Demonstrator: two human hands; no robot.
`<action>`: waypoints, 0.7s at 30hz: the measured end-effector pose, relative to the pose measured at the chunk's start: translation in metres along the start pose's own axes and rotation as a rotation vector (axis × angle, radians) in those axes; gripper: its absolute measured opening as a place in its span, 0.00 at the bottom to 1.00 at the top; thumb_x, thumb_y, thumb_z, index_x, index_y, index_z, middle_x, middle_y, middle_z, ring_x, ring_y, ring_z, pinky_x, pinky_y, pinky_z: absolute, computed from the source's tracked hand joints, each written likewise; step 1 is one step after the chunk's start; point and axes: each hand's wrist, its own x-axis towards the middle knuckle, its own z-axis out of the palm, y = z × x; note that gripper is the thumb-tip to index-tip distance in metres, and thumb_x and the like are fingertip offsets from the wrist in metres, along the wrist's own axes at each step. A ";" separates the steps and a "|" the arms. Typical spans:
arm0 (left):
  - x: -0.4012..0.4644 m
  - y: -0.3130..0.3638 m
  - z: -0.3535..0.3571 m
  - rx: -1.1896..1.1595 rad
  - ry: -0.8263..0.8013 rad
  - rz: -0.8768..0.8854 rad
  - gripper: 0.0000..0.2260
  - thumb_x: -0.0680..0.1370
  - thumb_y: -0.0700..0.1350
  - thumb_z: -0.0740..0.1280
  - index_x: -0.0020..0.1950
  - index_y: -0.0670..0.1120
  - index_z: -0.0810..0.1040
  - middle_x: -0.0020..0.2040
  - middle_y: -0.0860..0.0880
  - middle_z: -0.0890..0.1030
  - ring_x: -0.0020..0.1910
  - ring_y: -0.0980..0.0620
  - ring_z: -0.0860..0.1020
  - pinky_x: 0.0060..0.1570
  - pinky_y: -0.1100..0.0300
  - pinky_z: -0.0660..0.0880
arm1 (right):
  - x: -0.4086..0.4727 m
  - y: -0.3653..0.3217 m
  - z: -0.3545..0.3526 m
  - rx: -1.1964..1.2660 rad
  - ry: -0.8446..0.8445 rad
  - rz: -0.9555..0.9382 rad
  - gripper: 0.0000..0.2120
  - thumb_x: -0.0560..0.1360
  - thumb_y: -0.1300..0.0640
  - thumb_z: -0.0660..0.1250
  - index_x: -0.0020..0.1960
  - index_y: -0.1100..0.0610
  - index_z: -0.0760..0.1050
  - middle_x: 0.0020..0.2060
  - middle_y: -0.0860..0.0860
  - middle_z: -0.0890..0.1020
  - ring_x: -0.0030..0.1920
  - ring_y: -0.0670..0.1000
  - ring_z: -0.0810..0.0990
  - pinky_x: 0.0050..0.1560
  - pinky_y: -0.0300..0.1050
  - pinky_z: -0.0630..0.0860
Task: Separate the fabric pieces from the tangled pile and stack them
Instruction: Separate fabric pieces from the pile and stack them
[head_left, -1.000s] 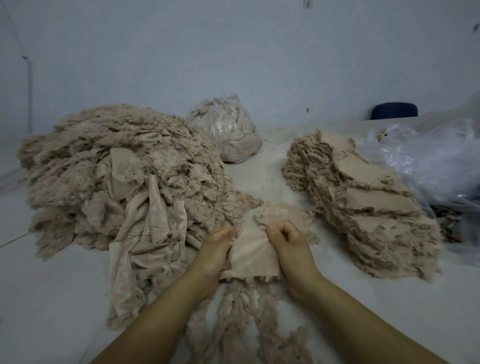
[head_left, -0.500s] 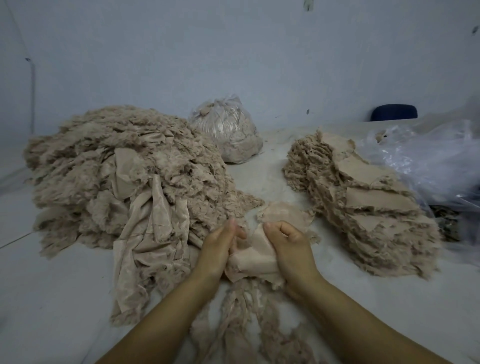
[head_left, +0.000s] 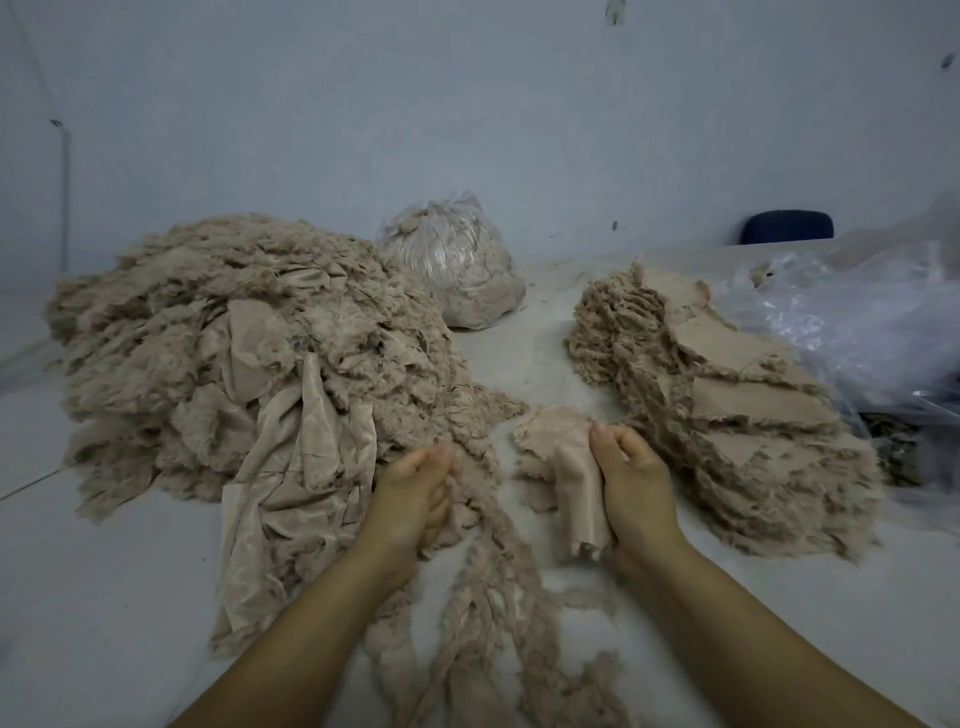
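My right hand (head_left: 636, 486) pinches one freed fabric piece (head_left: 563, 467), fingers curled round it, near the stack (head_left: 727, 395) so it can go on top. My left hand (head_left: 413, 493) curls round a fuzzy strip (head_left: 498, 561) trailing from the tangled pile (head_left: 234, 338), holding it clear of the piece.

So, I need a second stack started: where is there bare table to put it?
Bare table lies near left, in front of the tangled pile, and in the lane between it and the stack. Crowded around both hands, with fuzzy strips.
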 end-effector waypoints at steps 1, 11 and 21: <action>-0.001 0.000 0.001 0.047 -0.033 0.001 0.12 0.81 0.47 0.60 0.41 0.42 0.73 0.19 0.55 0.60 0.16 0.59 0.55 0.18 0.71 0.52 | 0.001 -0.003 0.001 0.022 -0.025 0.011 0.14 0.80 0.53 0.62 0.38 0.56 0.74 0.26 0.48 0.76 0.27 0.47 0.73 0.26 0.39 0.71; 0.005 0.022 -0.027 1.024 -0.137 0.065 0.19 0.72 0.58 0.70 0.29 0.47 0.72 0.24 0.52 0.70 0.24 0.56 0.68 0.30 0.62 0.64 | 0.078 -0.037 0.008 -0.632 -0.002 -0.101 0.12 0.80 0.52 0.62 0.59 0.58 0.72 0.50 0.56 0.79 0.53 0.58 0.76 0.47 0.45 0.69; 0.009 0.014 -0.039 1.356 -0.233 0.179 0.09 0.76 0.50 0.68 0.46 0.44 0.80 0.48 0.46 0.77 0.45 0.51 0.75 0.40 0.61 0.68 | 0.040 0.011 -0.004 -1.529 -0.281 -0.138 0.16 0.82 0.53 0.52 0.68 0.52 0.68 0.67 0.54 0.66 0.68 0.58 0.60 0.65 0.53 0.60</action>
